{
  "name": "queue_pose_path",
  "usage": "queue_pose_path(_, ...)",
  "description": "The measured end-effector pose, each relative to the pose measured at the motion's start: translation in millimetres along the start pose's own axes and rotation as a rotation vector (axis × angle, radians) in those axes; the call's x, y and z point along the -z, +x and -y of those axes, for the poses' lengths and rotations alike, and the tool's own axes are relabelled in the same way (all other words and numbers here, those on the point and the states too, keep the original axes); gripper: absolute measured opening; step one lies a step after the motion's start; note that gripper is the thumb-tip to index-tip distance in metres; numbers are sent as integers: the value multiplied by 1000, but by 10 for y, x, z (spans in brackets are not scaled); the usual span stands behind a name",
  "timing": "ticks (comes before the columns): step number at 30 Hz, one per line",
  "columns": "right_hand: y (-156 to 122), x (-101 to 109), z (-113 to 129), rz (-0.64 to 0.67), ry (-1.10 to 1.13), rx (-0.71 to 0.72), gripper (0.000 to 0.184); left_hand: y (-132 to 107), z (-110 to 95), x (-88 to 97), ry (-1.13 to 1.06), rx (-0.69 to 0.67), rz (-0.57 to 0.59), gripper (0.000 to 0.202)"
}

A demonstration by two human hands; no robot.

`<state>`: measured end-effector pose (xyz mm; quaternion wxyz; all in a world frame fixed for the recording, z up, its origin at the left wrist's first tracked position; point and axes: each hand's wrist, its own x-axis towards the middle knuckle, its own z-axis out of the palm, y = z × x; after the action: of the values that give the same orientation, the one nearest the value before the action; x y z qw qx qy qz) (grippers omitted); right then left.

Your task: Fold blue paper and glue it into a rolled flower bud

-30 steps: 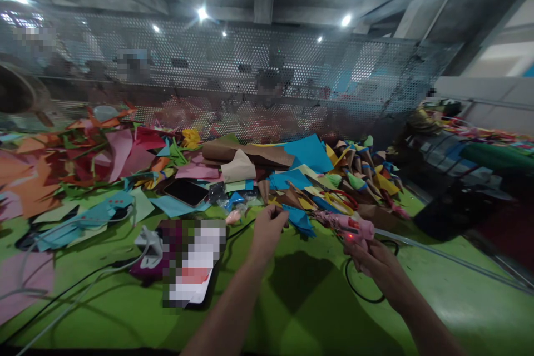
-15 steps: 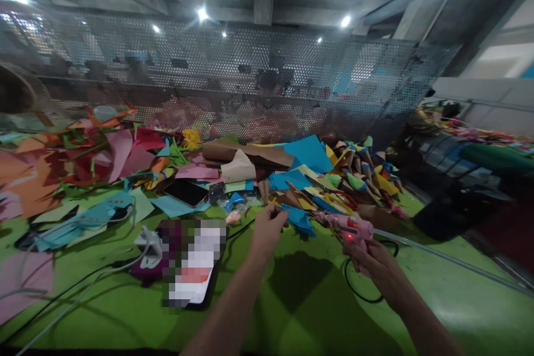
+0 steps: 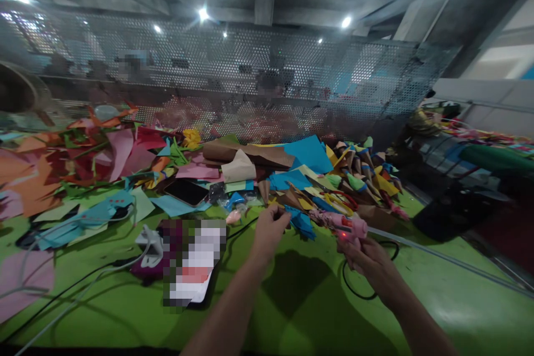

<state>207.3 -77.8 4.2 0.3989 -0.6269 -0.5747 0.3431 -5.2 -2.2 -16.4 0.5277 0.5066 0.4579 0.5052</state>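
My left hand [image 3: 269,229] reaches forward over the green table [image 3: 292,300] with its fingers pinched on the edge of a blue paper piece [image 3: 301,221] at the foot of a paper pile. My right hand [image 3: 364,251] is closed round the grip of a pink glue gun [image 3: 344,223], whose nozzle points left toward the blue paper. A small red light glows on the gun. Its black cord [image 3: 367,289] loops on the table under my right wrist.
Heaps of coloured paper scraps [image 3: 83,161] and paper cones [image 3: 362,175] cover the back of the table. A dark phone [image 3: 186,192], a white power adapter [image 3: 150,239] with cables and a blurred card [image 3: 192,261] lie at left. A perforated metal screen [image 3: 233,78] stands behind.
The glue gun and my right hand have shifted slightly left, closer to the blue paper. My left hand has barely moved.
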Motion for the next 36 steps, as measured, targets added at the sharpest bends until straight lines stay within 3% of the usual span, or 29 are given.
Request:
queue_pose_path(10, -35, 83, -23, -67, -58, -17, 46, 21, -3, 2, -53, 4, -40, 17)
queue_pose_path(18, -52, 125, -42, -48, -92, 8, 45, 31, 1, 6, -56, 6, -38, 15)
queue_pose_path(30, -22, -21, 27, 3, -1, 21, 43, 17, 21, -3, 23, 8, 45, 22)
queue_pose_path(36, -46, 30, -29, -18, -13, 1, 44, 19, 24, -3, -33, 8, 6, 20)
